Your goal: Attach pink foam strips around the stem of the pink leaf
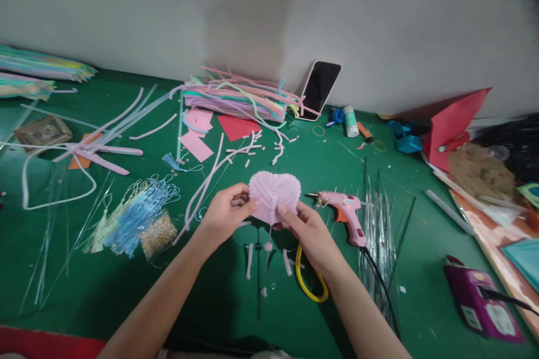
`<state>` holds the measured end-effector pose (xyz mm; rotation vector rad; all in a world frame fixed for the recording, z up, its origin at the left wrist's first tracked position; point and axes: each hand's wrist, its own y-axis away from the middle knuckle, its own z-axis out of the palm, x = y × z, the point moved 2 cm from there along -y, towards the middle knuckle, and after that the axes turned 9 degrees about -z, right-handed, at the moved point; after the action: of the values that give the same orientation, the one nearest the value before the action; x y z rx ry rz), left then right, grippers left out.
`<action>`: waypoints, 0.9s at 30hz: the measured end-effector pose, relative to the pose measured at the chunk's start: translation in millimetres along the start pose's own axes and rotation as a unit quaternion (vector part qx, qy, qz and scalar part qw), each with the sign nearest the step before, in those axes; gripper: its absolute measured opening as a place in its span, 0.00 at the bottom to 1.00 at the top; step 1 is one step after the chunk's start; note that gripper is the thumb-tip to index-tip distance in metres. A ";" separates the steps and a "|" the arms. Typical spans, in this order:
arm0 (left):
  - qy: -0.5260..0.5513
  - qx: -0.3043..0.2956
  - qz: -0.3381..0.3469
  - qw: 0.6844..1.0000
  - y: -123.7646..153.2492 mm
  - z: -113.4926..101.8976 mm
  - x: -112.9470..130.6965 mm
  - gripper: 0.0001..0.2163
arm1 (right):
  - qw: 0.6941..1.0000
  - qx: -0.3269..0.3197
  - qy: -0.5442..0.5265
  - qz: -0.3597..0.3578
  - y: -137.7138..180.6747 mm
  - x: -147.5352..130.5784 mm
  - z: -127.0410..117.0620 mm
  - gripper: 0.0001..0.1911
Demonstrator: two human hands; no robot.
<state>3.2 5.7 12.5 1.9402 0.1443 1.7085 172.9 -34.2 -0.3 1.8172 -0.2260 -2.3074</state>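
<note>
Between my two hands is a pale lilac, heart-like leaf (274,193) made of fuzzy pipe cleaners, with a thin stem pointing down. My left hand (229,210) pinches its left edge, thumb on the front. On the other side, my right hand (305,227) grips the lower right edge, also thumb in front. Short lilac pipe cleaner pieces (249,261) lie on the table below the leaf. A yellow loop (312,286) lies by my right wrist, partly hidden. To the right rests a pink hot glue gun (343,210), its nozzle facing left.
Pipe cleaner bundles (240,101) lie along the wall, beside a leaning phone (320,90). Blue tassels (143,210) and a bag of gold beads (159,234) are at left. Clear sticks (379,235), a black cord and a purple device (482,303) occupy the right.
</note>
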 end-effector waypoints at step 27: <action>0.119 -0.023 -0.047 0.992 -5.3 11.8 -8.9 0.15 | 0.995 0.001 0.097 -0.009 -1.0 4.5 7.0 0.16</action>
<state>14.1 2.7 1.7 1.6645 0.2756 1.8584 165.0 -34.3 -3.1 2.0369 -0.1827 -2.1232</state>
